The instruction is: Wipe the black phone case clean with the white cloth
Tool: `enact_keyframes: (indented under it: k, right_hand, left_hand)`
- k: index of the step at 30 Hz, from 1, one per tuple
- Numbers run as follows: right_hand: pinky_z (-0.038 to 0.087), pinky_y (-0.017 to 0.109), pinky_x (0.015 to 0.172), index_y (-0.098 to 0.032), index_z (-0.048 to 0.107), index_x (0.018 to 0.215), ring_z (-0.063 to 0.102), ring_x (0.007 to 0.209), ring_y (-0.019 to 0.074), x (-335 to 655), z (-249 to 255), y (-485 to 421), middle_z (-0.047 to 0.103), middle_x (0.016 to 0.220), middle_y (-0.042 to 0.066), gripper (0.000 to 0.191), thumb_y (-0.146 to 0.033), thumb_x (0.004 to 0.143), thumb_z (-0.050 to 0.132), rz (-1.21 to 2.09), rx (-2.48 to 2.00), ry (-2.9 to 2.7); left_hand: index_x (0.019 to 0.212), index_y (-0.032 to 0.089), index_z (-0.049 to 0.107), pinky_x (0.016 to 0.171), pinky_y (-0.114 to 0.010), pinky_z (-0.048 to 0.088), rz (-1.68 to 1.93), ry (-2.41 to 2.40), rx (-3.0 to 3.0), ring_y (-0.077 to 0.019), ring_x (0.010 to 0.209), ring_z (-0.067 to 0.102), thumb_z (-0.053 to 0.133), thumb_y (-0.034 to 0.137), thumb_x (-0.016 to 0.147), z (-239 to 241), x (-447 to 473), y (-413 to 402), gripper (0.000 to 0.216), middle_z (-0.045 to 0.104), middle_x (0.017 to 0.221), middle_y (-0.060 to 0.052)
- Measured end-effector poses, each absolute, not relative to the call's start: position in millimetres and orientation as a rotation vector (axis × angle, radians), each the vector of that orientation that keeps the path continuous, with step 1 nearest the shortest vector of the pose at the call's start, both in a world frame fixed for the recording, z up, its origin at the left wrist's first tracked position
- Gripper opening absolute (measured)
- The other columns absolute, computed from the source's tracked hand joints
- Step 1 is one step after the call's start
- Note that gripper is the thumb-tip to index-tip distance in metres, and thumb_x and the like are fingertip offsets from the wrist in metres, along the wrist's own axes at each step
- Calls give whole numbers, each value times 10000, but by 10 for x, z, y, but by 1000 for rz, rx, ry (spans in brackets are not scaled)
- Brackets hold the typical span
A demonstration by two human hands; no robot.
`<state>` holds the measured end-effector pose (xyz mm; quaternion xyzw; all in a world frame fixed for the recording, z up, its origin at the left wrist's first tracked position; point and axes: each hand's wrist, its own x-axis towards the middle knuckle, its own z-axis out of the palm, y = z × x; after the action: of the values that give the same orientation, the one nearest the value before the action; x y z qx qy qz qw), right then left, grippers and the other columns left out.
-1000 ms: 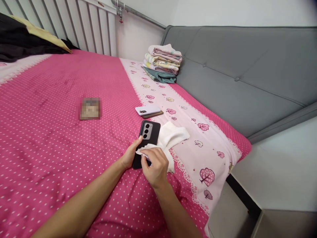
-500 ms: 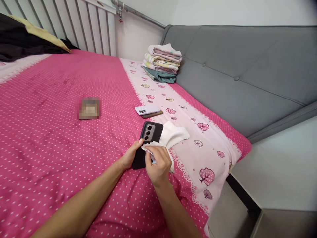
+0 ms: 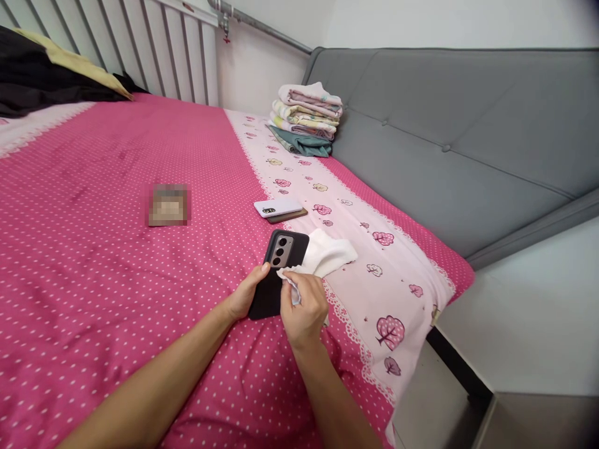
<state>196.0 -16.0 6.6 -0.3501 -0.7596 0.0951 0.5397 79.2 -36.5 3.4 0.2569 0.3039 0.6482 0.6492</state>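
A black smartphone [image 3: 266,296] is tilted up off the bed, its back and three-lens camera block facing me. My left hand [image 3: 247,292] grips its left edge, the thumb on the back and the other fingers hidden behind. Closed in a pinch, my right hand [image 3: 305,307] holds a bunched white cloth [image 3: 294,290] against the phone's back, below the camera block. A larger white cloth [image 3: 330,252] lies on the bed just behind the phone; whether it joins the piece in my right hand is hidden.
Beyond the phone, a pale lilac smartphone [image 3: 285,206] rests on a brown flat object [image 3: 292,216]. A blurred-out small item [image 3: 167,206] lies to the left on the pink bedspread [image 3: 187,149]. Folded clothes [image 3: 309,118] are stacked against the grey headboard [image 3: 412,112]. Dark fabric [image 3: 42,78] lies far left.
My right hand has slid slightly to the right across the phone's back with the cloth. My left hand and the phone have barely moved.
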Motion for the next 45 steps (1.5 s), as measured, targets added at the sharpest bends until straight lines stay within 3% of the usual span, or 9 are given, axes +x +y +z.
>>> enact_keyframes:
  k: [16, 25, 31, 45]
  right_hand:
    - [449, 300, 757, -191, 640, 870, 575, 807, 161, 1961, 34, -147, 658, 835, 49, 185, -137, 810, 473, 249, -936, -1787]
    - [431, 298, 737, -186, 618, 795, 555, 783, 173, 1950, 16, -166, 636, 780, 36, 170, -101, 715, 495, 265, -979, -1855]
    - [429, 302, 748, -188, 615, 789, 562, 798, 170, 1945, 9, -193, 641, 780, 29, 174, -99, 699, 496, 287, -922, -1917]
    - [453, 295, 770, -202, 640, 866, 577, 824, 149, 1927, 37, -209, 669, 831, 15, 203, -84, 778, 500, 324, -689, -1938]
  left_hand:
    - [901, 129, 677, 848, -361, 435, 1444, 671, 526, -231, 792, 650, 556, 443, 750, 35, 777, -368, 368, 717, 840, -84]
    - [957, 97, 664, 864, -372, 440, 1450, 685, 419, -250, 860, 636, 563, 450, 735, 46, 785, -346, 429, 711, 900, -104]
    - [916, 95, 672, 816, -346, 468, 1477, 702, 386, -225, 799, 644, 577, 439, 725, 72, 789, -336, 405, 716, 860, -104]
    - [833, 108, 680, 727, -321, 467, 1471, 721, 508, -209, 721, 634, 629, 497, 666, 2, 771, -318, 427, 709, 749, -71]
